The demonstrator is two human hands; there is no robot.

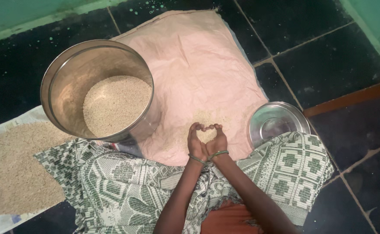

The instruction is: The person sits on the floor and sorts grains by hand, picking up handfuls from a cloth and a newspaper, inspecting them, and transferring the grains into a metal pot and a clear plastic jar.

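Fingers (201, 128) of both hands are curved inward with tips meeting, so that a cupped ring is formed around a small heap of grain (206, 135) on the pink sheet (198, 60). The left hand (196, 143) and right hand (218, 141) are set wrist to wrist, heels together, palms facing each other; nothing is gripped, and the grain is merely enclosed and touched. A thin bangle is worn on each wrist. The sheet is spread over a dark tiled floor (329, 65). A large steel drum (96, 89), partly filled with the same grain, is stood on the sheet's left edge, near the hands. A steel lid (276, 123) is laid just right of the hands, partly covered by green-and-white patterned cloth (125, 182). A broad pile of grain (12, 169) is spread on paper at far left, well apart from the hands.
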